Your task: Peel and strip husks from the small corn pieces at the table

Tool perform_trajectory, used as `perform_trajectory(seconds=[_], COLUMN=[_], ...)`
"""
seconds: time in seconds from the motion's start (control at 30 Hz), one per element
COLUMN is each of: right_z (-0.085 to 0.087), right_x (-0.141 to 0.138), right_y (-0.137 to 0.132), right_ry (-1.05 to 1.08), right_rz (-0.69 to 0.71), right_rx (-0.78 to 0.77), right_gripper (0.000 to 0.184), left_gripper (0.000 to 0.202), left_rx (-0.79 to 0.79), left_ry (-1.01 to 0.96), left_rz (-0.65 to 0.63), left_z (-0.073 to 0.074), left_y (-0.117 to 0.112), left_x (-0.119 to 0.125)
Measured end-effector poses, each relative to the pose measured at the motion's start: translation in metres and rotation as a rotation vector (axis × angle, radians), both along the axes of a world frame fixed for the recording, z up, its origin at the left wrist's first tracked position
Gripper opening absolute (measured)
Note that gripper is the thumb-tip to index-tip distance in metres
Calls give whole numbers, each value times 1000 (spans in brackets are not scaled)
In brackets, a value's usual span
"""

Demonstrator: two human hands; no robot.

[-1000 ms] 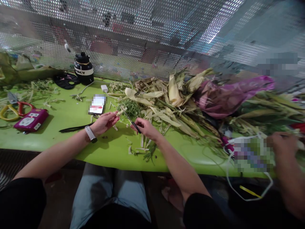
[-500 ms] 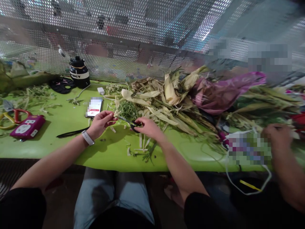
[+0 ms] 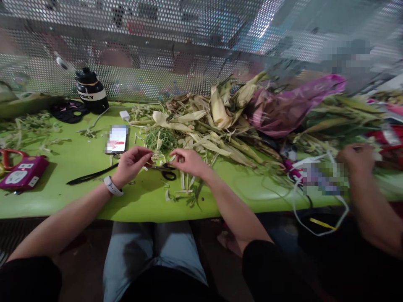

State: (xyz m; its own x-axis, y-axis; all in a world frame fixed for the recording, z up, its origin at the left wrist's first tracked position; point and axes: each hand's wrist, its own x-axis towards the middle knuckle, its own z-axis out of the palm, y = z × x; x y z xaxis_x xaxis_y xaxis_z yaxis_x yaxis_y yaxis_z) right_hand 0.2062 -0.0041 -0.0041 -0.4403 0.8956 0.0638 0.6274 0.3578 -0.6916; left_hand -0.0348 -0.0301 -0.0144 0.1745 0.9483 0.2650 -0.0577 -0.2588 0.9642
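Observation:
My left hand [image 3: 134,165], with a white band on its wrist, is closed in a pinch on a small pale plant piece [image 3: 154,157]. Opposite it, my right hand [image 3: 188,161] has its thumb and fingertips together around a whitish scrap [image 3: 172,158], too small to name surely. Just below the right fingers are black-handled scissors [image 3: 169,174], apparently lying on the table with the blades pointing left. A heap of thin green strands [image 3: 160,139] lies behind my hands. Pale cut strips [image 3: 188,182] are scattered in front of the scissors.
Corn husks [image 3: 220,113] and a pink plastic bag [image 3: 277,111] fill the back right of the green table [image 3: 126,205]. A phone [image 3: 117,139], black bottle [image 3: 91,91], black strap [image 3: 91,174] and purple box [image 3: 24,172] are leftward. Another person's hand [image 3: 359,161] works at right.
My right fingers have let go of the scissors, which now sit lower, and pinch near the pale scrap. My left hand stays in its pinch. The camera view has shifted slightly.

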Motion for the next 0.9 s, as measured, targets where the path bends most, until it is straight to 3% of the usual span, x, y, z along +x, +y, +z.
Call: perform_trajectory(seconds=[0.07, 0.13, 0.27, 0.43, 0.57, 0.9], right_z=[2, 1, -6, -4, 1, -11], right_x=[-2, -6, -20, -30, -30, -35], right_y=[-3, -4, -5, -9, -13, -7], right_ry=[122, 143, 165, 385, 483, 524], right_rz=[-20, 59, 165, 157, 128, 102], right_rx=[132, 183, 199, -20, -160, -206], right_gripper=[47, 48, 24, 23, 27, 27], left_gripper=[24, 24, 22, 27, 32, 20], left_rx=[-40, -76, -138, -211, -288, -216], left_ry=[-6, -34, -133, -216, -154, -80], left_rz=[-66, -114, -162, -222, -277, -165], left_z=[0, -1, -2, -3, -5, -9], left_y=[-1, -1, 2, 5, 5, 7], left_x=[1, 2, 1, -3, -4, 7])
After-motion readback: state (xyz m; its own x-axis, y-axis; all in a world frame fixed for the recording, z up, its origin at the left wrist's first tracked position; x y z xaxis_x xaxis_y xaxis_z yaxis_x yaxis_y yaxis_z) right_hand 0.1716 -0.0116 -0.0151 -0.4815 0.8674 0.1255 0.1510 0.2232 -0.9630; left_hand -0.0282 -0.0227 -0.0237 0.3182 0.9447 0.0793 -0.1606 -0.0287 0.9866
